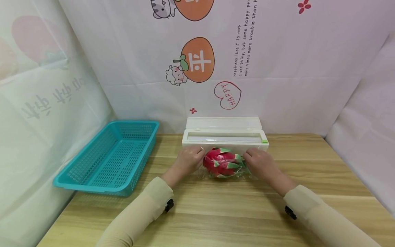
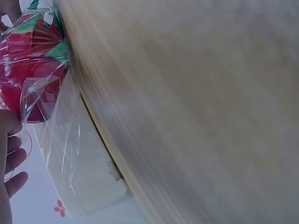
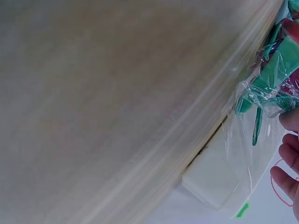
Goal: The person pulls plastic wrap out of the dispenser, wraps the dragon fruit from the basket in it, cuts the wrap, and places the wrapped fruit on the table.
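A red dragon fruit with green-tipped scales sits between the two hands, wrapped in clear cling film. At its left end my left hand pinches the film with thumb and curled fingers. My right hand holds the film at the opposite end, beside the green tips. Loose film hangs from both ends of the fruit in the wrist views. Just behind stands a white cling film dispenser, its lid raised and a roll inside.
A turquoise plastic basket with slotted sides stands on the left of the wooden table. Printed white cloth hangs behind the table and along both sides. The dispenser's right end carries a small green piece.
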Demonstrator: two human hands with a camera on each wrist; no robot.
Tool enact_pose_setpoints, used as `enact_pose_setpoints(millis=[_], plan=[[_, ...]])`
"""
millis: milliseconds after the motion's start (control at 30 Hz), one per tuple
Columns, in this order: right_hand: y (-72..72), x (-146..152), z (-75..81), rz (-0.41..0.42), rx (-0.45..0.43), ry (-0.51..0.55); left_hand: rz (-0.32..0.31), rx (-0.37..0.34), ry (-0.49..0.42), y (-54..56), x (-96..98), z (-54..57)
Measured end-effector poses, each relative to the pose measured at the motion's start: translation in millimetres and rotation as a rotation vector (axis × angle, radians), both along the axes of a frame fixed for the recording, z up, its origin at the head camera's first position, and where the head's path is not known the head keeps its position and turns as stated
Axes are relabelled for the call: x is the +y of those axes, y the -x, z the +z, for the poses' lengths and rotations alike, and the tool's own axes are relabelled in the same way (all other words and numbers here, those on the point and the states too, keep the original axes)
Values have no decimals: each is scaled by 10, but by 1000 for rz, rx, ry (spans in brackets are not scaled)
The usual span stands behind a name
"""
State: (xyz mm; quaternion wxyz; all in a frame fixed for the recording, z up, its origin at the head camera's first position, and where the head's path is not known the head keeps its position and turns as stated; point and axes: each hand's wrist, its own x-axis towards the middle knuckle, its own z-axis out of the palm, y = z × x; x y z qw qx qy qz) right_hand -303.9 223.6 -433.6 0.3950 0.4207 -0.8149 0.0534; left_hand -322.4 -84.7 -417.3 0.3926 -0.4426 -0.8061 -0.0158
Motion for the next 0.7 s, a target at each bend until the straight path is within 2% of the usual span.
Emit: enact_pose_setpoints(millis=[267, 633, 700], plan=[[-62, 14, -2, -14, -24, -40, 7, -13, 39, -17, 21, -14], [-196, 33, -1, -37, -146, -66, 32, -157, 103, -162, 25, 5], [-218, 38, -9, -50, -194, -79, 47, -175, 120, -178, 26, 7]])
